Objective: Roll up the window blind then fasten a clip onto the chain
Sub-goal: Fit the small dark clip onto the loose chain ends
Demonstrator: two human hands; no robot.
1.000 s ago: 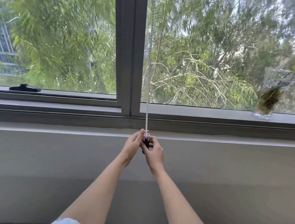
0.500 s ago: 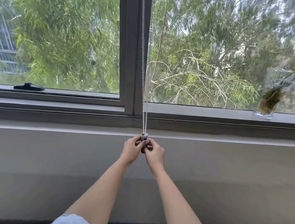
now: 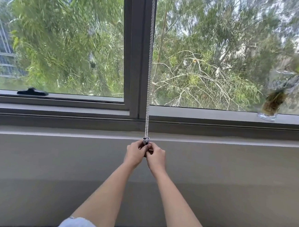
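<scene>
A white bead chain (image 3: pixel 150 63) hangs straight down in front of the grey window mullion, its two strands close together. At its lower end sits a small silver clip (image 3: pixel 146 140) with a dark part below it, mostly hidden by fingers. My left hand (image 3: pixel 135 153) and my right hand (image 3: pixel 156 157) meet just under the clip, fingertips pinched together on it from either side. The blind itself is out of view above the frame.
A grey window frame (image 3: pixel 135 58) splits two panes with trees outside. A black window handle (image 3: pixel 32 92) lies on the left sill. A glass vase with plant roots (image 3: pixel 271 106) stands on the right sill. A pale ledge (image 3: pixel 54 132) and wall run below.
The chain's two strands have drawn closer together and hang straighter. Both hands stay pinched at the clip, nearly unmoved; the view has shifted slightly.
</scene>
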